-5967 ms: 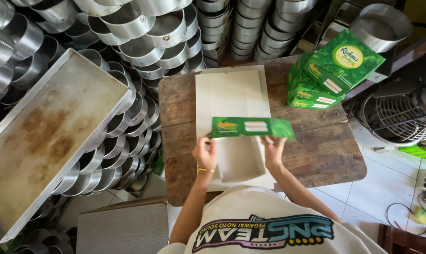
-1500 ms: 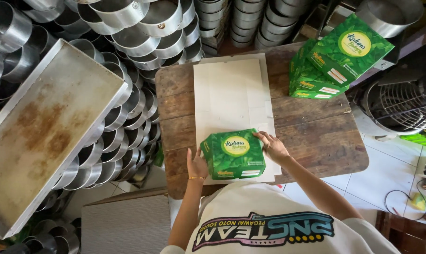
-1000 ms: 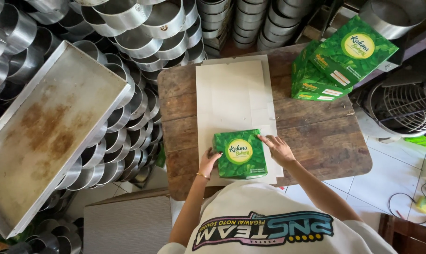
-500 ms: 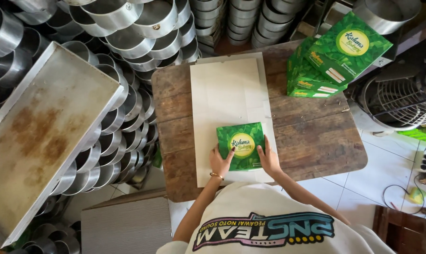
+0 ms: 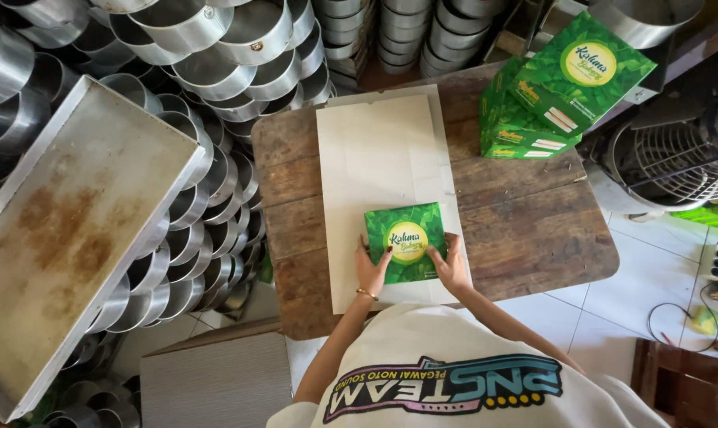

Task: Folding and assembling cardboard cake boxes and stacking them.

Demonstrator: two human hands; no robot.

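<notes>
A small green box with a leaf pattern and a round yellow label lies lid up on a stack of pale flat cardboard sheets. My left hand presses its near left corner. My right hand holds its near right edge. Both hands grip the box from the sides on the brown wooden table.
A pile of finished green boxes stands at the table's far right. Several round metal baking tins are stacked to the left and behind. A large stained metal tray rests on them. A wire fan guard and cables sit on the tiled floor at right.
The flat green carton from six seconds ago has been folded into a closed box. It was turned lid up and both hands have settled on its near edges.
</notes>
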